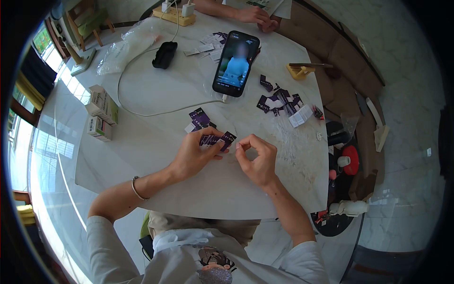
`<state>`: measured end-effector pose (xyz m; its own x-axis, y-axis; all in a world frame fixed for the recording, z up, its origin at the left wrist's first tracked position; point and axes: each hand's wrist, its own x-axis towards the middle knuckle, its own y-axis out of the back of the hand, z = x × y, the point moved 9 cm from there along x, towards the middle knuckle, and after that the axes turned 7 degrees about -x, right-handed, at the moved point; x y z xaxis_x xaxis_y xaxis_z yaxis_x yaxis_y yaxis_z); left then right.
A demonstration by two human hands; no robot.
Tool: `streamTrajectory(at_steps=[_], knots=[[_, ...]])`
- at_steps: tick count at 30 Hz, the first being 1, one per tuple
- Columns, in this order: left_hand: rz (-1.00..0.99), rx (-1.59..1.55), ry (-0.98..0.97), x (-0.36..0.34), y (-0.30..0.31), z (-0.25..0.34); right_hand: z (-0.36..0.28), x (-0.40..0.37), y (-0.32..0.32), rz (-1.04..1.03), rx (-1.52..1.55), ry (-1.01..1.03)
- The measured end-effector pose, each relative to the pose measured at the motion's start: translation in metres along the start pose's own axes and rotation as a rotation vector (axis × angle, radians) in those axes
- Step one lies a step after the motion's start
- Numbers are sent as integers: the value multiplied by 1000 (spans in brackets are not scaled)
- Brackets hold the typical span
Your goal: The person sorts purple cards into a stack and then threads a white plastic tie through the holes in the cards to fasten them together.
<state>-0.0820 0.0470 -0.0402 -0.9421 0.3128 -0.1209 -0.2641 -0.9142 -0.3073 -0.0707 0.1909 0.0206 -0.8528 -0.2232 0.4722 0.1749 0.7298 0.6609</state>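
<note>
My left hand [195, 152] is closed around several small purple cards [229, 139] with white lettering, fanned out past the fingertips. Just to its right, my right hand [260, 158] is pinched, thumb against forefinger; anything between those fingertips is too small to make out. More purple cards [199, 117] lie on the table just beyond my left hand. Further off to the right sits a loose pile of purple and white cards [279, 100], with a white bundle [301, 116] at its near edge. Thin clear strands [289, 142] are scattered right of my right hand.
A phone [236, 64] with a lit screen stands beyond my hands, its white cable [156, 115] looping left. Small boxes [101, 106], a black case [164, 55], a plastic bag [124, 51] and a power strip [174, 16] are on the table. Another person's hands [257, 18] rest at the far edge.
</note>
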Motion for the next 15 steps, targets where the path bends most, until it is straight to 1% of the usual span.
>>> streamTrajectory(at_steps=[2,5,8,11,14,15], knots=[[2,40,-3,-2,-1,2,0,0,-2,-8,-3,-2],[-2,136,-66,-4,-4,8,-1,0,-2,-10,-15,17],[-33,271,-106,-6,-8,15,-2,1,-2,-20,4,-18],[-31,414,-170,-8,-8,20,10,-3,-5,-46,137,-196],[-61,512,-268,-11,-12,26,16,-4,-14,-174,247,-278],[-69,558,-338,-12,-14,29,17,-4,-16,-204,284,-273]])
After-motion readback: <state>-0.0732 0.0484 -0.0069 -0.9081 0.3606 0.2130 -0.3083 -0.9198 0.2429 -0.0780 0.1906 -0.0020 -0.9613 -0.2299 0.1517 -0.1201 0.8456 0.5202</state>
